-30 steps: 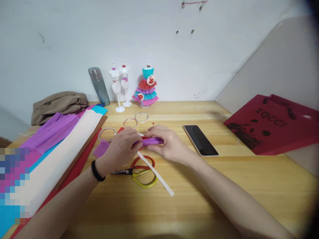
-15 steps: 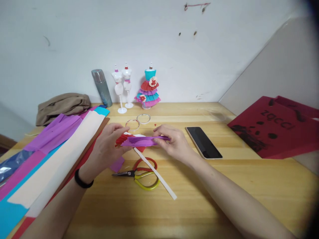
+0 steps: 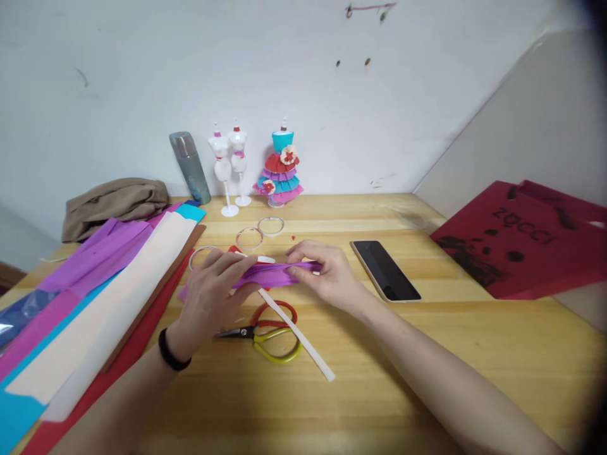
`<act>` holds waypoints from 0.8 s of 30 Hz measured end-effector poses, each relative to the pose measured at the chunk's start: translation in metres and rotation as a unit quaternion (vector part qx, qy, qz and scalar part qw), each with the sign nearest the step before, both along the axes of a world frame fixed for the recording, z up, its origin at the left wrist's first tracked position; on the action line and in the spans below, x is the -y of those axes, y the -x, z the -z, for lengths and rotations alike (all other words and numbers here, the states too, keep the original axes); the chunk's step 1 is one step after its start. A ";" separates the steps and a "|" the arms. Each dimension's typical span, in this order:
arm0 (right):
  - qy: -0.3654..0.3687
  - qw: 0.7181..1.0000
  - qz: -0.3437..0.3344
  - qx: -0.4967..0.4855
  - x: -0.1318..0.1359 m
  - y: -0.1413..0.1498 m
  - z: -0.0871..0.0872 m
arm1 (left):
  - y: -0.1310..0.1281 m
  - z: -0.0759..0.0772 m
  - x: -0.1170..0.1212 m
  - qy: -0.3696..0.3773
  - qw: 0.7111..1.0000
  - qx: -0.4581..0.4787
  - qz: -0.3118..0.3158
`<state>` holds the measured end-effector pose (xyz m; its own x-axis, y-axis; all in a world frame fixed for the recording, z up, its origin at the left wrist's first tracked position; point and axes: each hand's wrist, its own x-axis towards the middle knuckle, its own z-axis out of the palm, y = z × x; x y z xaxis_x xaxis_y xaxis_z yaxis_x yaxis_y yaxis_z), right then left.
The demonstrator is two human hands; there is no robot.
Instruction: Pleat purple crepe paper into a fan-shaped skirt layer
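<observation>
Folded purple paper (image 3: 272,275) runs left-to-right between left hand (image 3: 211,296) and right hand (image 3: 328,273).

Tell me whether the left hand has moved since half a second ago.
Yes: the left hand has shifted rightward, toward the right hand, judged against the scissors.

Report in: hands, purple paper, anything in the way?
Right hand pinches purple paper. Left hand at its other end, grip unclear. Scissors nearby, not blocking.

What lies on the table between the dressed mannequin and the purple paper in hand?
In the head view, two thin rings, a tiny red scrap to their right and, just beyond the purple paper, a partly visible white piece.
</observation>
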<state>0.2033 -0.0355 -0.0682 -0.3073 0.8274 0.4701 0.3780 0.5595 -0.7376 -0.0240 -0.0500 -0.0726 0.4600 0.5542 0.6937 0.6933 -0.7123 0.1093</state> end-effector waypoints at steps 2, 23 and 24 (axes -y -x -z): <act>0.000 1.000 -0.006 0.000 0.001 0.001 -0.001 | -0.001 0.000 0.001 -0.009 1.000 0.013 -0.001; -0.003 0.999 0.036 -0.023 -0.010 -0.020 -0.012 | -0.016 -0.017 -0.022 0.143 0.973 0.181 0.011; -0.006 0.999 0.036 -0.033 -0.010 -0.021 -0.013 | -0.017 -0.016 -0.022 0.139 0.974 0.180 0.014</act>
